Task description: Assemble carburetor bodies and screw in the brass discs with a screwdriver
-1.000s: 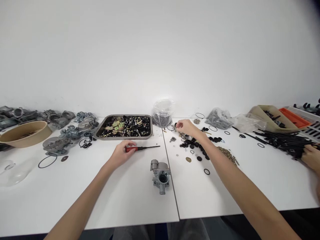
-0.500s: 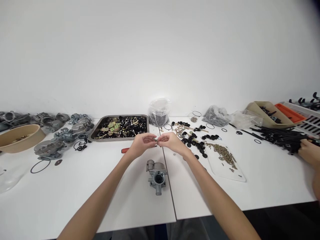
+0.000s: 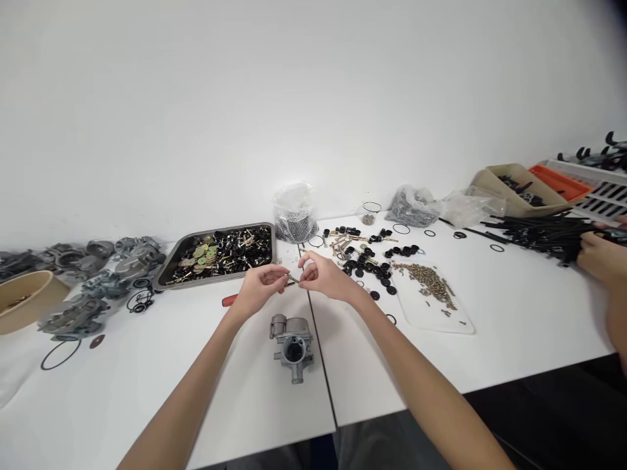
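Above the table, my left hand pinches a small, thin brass-coloured pin-like part. My right hand meets its other end with the thumb and curled fingers, the index finger raised; the exact kind of part is too small to tell. Below my hands a grey metal carburetor stands on the table, its round bore facing me. Just left of my left hand lies a red screwdriver handle, its shaft partly hidden by that hand.
Behind is a metal tray of black and brass parts. More carburetors and a tan bowl are at left. Right are loose black caps, a white tray of small screws, black tubes and another person's hand.
My hands have drawn slightly apart, exposing the thin part between them, and my right index finger has lifted. The whole view has shifted and tilted; the carburetor stays on the table.
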`<state>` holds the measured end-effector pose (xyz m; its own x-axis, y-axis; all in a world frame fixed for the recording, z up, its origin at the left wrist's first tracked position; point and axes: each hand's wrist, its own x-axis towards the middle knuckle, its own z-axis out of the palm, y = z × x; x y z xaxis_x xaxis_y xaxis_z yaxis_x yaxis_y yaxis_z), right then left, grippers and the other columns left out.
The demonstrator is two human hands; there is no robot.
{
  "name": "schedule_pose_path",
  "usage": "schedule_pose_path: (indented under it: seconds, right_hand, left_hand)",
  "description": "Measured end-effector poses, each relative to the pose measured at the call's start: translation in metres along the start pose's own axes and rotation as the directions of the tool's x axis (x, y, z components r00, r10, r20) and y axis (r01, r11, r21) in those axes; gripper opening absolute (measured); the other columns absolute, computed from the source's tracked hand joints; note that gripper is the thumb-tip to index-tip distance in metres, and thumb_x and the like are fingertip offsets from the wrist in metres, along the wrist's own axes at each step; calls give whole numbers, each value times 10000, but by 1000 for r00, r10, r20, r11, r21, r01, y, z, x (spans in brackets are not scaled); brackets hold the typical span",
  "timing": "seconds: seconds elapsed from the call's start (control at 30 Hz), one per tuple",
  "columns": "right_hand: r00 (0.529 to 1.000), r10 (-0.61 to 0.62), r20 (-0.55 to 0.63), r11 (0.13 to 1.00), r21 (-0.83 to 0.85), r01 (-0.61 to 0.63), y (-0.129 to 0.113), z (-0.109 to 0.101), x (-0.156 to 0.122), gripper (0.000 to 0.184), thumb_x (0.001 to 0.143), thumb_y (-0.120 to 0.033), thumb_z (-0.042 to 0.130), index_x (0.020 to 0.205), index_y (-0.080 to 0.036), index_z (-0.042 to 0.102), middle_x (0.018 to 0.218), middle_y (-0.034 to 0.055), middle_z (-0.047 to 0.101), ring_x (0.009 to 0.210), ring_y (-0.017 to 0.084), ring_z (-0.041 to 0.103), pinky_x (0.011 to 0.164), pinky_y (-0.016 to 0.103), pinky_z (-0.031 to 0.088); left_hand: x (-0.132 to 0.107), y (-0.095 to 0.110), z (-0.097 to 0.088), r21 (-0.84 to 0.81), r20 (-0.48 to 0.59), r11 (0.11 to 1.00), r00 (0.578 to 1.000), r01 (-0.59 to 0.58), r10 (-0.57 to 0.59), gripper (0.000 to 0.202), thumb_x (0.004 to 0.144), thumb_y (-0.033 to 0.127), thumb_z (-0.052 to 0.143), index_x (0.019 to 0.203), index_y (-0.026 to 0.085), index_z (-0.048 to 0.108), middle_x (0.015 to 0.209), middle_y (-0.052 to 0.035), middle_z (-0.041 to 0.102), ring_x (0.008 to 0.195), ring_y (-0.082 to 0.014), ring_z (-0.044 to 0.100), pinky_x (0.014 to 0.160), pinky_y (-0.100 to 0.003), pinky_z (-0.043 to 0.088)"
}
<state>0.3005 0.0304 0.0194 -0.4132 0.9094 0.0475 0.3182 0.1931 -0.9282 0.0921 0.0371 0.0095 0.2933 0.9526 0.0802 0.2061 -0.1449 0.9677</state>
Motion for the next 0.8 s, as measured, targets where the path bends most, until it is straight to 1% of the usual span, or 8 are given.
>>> schedule_pose_path:
  seconds: [0.17,0.23,0.3,0.43,0.5,0.63,0.7,0.8]
  right_hand:
    - [997,51,-57,999,-11,-52,6,-14,2,307,736,-250,690,977,-230,500,838,19,688,749,170,642,605,247,470]
    - [991,61,-117,998,-17,-63,10,-25,2,297,736,-254,686,967,-228,501,829,22,688,751,179,649,594,251,476]
    - [969,63,-237,998,-11,-68,14,-39,1,296,737,-268,679,972,-227,505,825,24,687,750,187,651,578,255,475]
    - [845,42,-534,999,1,-49,24,-69,-4,313,718,-291,692,967,-217,518,815,19,686,774,182,647,659,281,492]
    - [787,48,-616,998,5,-57,28,-81,-7,327,719,-304,689,973,-215,503,830,24,690,787,182,642,688,292,486]
    - [708,54,-704,998,10,-67,36,-95,-9,333,699,-312,690,953,-208,502,809,32,688,779,191,635,704,307,471]
    - [705,56,-707,998,12,-67,38,-96,-9,331,687,-314,688,944,-202,511,800,36,685,779,195,637,709,311,471]
    - [729,56,-682,997,6,-71,40,-94,-7,332,678,-318,684,939,-197,518,798,37,682,764,192,637,689,304,469]
  left_hand:
    - [8,3,-5,12,-32,1000,999,-18,18,251,718,311,726,871,123,658,731,-40,673,601,-112,614,615,-247,518]
    - [15,6,-11,46,-48,998,998,-39,41,264,719,320,719,884,123,656,740,-46,674,606,-122,621,622,-257,525]
    - [22,9,-19,115,-84,992,995,-52,62,277,728,330,700,907,122,661,753,-55,678,609,-131,620,624,-270,528]
    - [35,13,-37,400,-175,912,969,-92,175,267,745,322,658,930,132,686,756,-55,670,654,-149,608,622,-264,496]
    - [40,14,-43,509,-173,853,958,-113,230,236,758,322,639,901,142,695,725,-47,661,648,-149,594,610,-255,469]
    - [50,18,-40,567,-79,811,970,-145,229,208,772,321,623,867,151,696,715,-46,670,630,-152,588,597,-251,450]
    - [60,19,-26,574,27,797,977,-189,212,217,784,320,613,888,151,700,771,-68,694,677,-171,609,618,-258,460]
    - [81,14,7,581,197,767,961,-272,192,202,787,297,608,891,158,712,825,-91,709,731,-193,618,631,-264,452]
